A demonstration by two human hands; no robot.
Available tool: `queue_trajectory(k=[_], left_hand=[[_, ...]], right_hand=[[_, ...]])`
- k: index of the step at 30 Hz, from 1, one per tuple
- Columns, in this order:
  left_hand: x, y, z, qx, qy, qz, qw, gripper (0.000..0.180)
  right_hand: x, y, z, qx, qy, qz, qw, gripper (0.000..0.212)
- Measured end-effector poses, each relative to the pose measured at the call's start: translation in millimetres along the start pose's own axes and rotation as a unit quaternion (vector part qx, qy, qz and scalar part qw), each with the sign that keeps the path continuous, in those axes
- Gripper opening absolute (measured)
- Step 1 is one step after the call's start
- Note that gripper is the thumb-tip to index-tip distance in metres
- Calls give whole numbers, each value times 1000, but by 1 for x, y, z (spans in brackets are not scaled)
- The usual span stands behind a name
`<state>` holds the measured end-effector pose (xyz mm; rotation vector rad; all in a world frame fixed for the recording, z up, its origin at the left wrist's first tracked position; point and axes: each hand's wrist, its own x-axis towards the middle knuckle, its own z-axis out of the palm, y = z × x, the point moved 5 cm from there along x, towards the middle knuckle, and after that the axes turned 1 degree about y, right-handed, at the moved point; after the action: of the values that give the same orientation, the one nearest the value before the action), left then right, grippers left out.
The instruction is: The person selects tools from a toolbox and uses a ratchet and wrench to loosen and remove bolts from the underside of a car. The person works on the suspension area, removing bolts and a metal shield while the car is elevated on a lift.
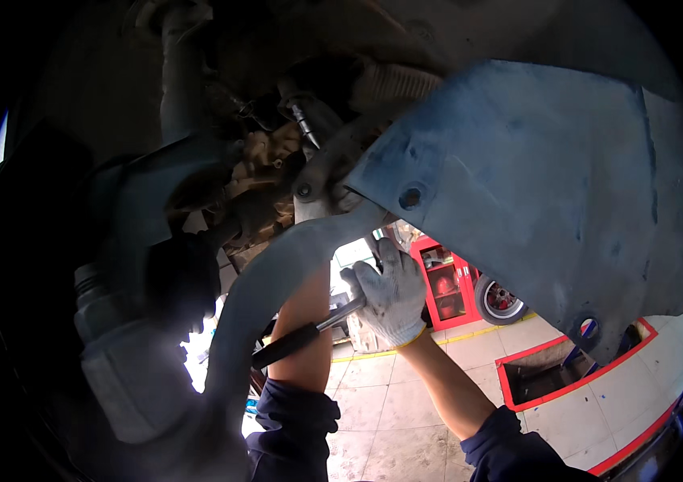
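Below the blue-grey metal plate (510,177), my right hand (393,293) in a grey knit glove is closed around the metal shaft of a ratchet-like wrench (293,344). Its black handle points down to the left, across my left forearm. My left forearm rises behind a thick curved bar (277,269). Of my left hand (309,210), only a pale patch of glove shows between the bar and a dark bracket (333,165); the fingers are hidden. Higher up, a shiny metal socket or extension (304,126) sits among the dark underbody parts; what holds it is unclear.
Dark vehicle parts surround both arms, with a pale reservoir-like container (136,377) at left. Beyond are a red cabinet (447,281), a wheel (500,299), and a red-edged floor opening (542,373) in the tiled floor (385,410).
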<state>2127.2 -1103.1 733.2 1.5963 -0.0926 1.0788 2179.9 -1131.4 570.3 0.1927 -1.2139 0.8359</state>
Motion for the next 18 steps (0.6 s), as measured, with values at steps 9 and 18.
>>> queue_trajectory(k=[9,18], left_hand=[[0,4,0,-8,-3,-1,1000,41],[14,35,-15,-3,-10,20,1000,46]], right_hand=[[-15,-16,2,-75,-35,-37,996,33],[-13,1,-7,320,-64,160,932,46]])
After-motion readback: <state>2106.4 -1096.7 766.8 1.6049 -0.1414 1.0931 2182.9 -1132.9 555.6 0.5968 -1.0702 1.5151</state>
